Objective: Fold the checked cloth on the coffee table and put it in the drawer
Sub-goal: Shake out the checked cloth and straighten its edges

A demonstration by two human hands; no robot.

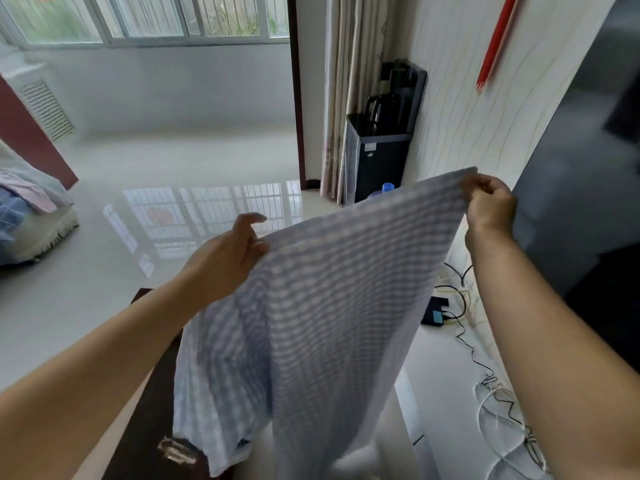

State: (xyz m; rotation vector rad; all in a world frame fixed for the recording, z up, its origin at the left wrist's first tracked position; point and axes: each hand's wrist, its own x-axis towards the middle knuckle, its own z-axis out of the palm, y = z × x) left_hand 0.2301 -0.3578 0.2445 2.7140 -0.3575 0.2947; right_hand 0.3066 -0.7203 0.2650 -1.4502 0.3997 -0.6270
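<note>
cloth [329, 306] hanging between both hands, over table [149, 393]

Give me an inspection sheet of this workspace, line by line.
Surface: dark coffee table, only partly visible below the cloth.
Job's things: checked cloth held up in the air, unfolded, its lower end hanging over the table; drawer not seen.
Clutter: small shiny object on the table.
Grippers: left hand and right hand each pinch a top corner.
Cables: tangled cords on the white surface at right.
Surroundings: water dispenser, curtain, window.
</note>
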